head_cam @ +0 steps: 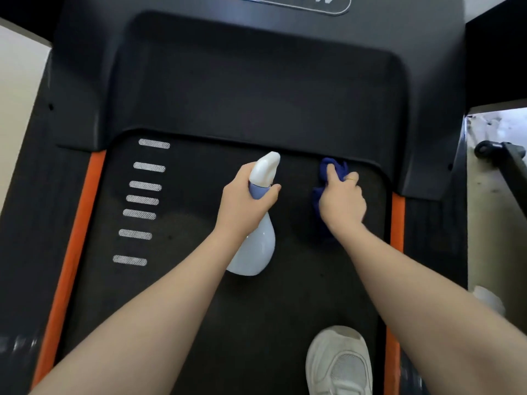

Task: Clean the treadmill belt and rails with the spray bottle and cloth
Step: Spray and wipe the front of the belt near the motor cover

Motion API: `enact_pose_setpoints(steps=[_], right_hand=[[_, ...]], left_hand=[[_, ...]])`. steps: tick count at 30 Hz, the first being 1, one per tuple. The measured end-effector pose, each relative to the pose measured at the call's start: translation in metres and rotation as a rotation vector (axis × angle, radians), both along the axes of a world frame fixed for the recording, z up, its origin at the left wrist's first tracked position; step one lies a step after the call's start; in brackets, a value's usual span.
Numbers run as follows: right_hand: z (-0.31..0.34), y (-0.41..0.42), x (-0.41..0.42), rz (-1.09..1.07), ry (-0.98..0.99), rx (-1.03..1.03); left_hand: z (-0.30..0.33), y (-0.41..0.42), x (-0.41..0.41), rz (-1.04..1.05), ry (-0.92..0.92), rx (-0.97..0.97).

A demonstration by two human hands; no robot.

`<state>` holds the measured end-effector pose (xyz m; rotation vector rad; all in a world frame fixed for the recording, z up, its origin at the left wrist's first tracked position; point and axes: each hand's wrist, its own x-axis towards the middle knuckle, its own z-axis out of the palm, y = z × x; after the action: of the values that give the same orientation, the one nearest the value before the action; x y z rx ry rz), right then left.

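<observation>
Spray bottle (253,246), centre of frame: smooth, glossy plastic, white body and head with a pale blue collar.
Cloth (328,169), right of centre: dark blue fabric, soft and bunched, matt.
Treadmill belt (185,280): black, matt, finely textured, marked at left with grey dotted stripes (142,201).
Motor cover (256,81), upper frame: dark moulded plastic, faintly sheened.
Rail strips (71,252): orange, smooth.
Shoe (339,363), lower right: white, with mesh panel.

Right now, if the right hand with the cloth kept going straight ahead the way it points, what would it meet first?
Most likely the black motor cover. The right hand holds the blue cloth on the belt, just short of the cover's front edge. Depth is unclear, so the cloth may already touch it.
</observation>
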<state>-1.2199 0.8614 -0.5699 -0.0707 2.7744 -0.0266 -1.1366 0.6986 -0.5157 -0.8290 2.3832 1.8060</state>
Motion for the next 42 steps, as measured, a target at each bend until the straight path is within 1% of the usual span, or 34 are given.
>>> enact_pose_setpoints(steps=[1,3,4,5,6,7,9,11,12,13,15,16,17,18,21,22,24,25,26,27,28,29,30,31,33,34,37,39,40,42], right_hand=[[0.001,-0.013,0.003,0.042,-0.008,-0.031],[0.004,-0.030,0.010,0.268,-0.040,-0.075],[0.004,-0.030,0.010,0.372,-0.043,-0.098],[0.003,-0.024,0.004,0.416,-0.035,-0.095],[0.002,-0.013,-0.004,0.372,-0.009,-0.081],[0.001,0.001,-0.011,0.276,0.016,-0.082],[0.001,0.032,-0.016,0.051,0.049,-0.091],[0.004,0.041,-0.010,-0.174,0.033,-0.109],[0.006,0.030,-0.005,-0.180,0.027,-0.120],[0.007,0.013,0.002,-0.116,0.011,-0.141],[0.007,-0.024,0.019,0.169,-0.060,-0.160],[0.007,-0.033,0.023,0.284,-0.078,-0.163],[0.006,-0.030,0.019,0.344,-0.083,-0.150],[0.005,-0.017,0.010,0.331,-0.061,-0.112],[0.006,0.050,-0.018,0.017,0.048,0.012],[0.009,0.064,-0.019,-0.070,0.046,0.071],[0.011,0.058,-0.010,-0.182,0.000,0.051],[0.011,0.043,-0.001,-0.166,-0.015,0.017],[0.008,0.030,0.006,-0.084,-0.027,-0.008],[0.007,0.022,0.013,0.044,-0.030,-0.017],[0.005,0.024,0.016,0.153,-0.023,-0.006],[0.006,0.034,0.012,0.211,-0.003,0.021],[0.007,0.048,0.003,0.182,0.009,0.069],[0.010,0.062,-0.006,0.080,0.029,0.099],[0.014,0.073,-0.009,-0.124,0.007,0.119],[0.014,0.066,-0.004,-0.142,-0.009,0.117],[0.011,0.045,0.016,-0.002,-0.038,0.071],[0.009,0.053,0.020,0.044,-0.048,0.041],[0.009,0.060,0.018,0.001,-0.047,0.034],[0.010,0.070,0.015,-0.167,-0.028,0.019]], left_hand=[[-0.001,0.000,0.001,0.022,0.001,-0.011],[-0.003,-0.001,0.000,0.052,0.001,-0.044],[-0.003,-0.001,-0.001,0.048,0.002,-0.059],[-0.003,0.000,-0.002,0.034,0.004,-0.067],[-0.003,0.001,-0.002,0.015,0.006,-0.072],[-0.004,0.003,-0.003,-0.001,0.009,-0.077],[-0.004,0.007,-0.003,-0.009,0.011,-0.084],[-0.005,0.009,-0.005,-0.003,0.004,-0.078],[-0.005,0.010,-0.006,0.004,-0.006,-0.074],[-0.005,0.010,-0.007,0.012,-0.017,-0.067],[-0.004,0.011,-0.010,0.009,-0.019,-0.044],[-0.004,0.010,-0.009,-0.004,-0.012,-0.033],[-0.004,0.010,-0.008,-0.027,-0.006,-0.020],[-0.004,0.010,-0.008,-0.058,-0.002,-0.007],[-0.003,0.010,-0.005,-0.164,-0.002,0.028],[-0.004,0.010,-0.006,-0.193,-0.005,0.033],[-0.006,0.010,-0.011,-0.224,-0.014,0.028],[-0.008,0.010,-0.013,-0.226,-0.017,0.023],[-0.009,0.011,-0.015,-0.227,-0.018,0.015],[-0.010,0.012,-0.016,-0.229,-0.021,0.005],[-0.012,0.013,-0.017,-0.228,-0.023,-0.005],[-0.012,0.014,-0.018,-0.225,-0.023,-0.015],[-0.012,0.015,-0.017,-0.224,-0.021,-0.024],[-0.012,0.017,-0.017,-0.224,-0.016,-0.033],[-0.013,0.019,-0.017,-0.226,-0.008,-0.048],[-0.013,0.021,-0.018,-0.226,-0.006,-0.053],[-0.015,0.025,-0.020,-0.242,-0.009,-0.065],[-0.015,0.026,-0.021,-0.255,-0.011,-0.072],[-0.015,0.026,-0.021,-0.253,-0.010,-0.077],[-0.015,0.024,-0.020,-0.238,0.000,-0.090]])
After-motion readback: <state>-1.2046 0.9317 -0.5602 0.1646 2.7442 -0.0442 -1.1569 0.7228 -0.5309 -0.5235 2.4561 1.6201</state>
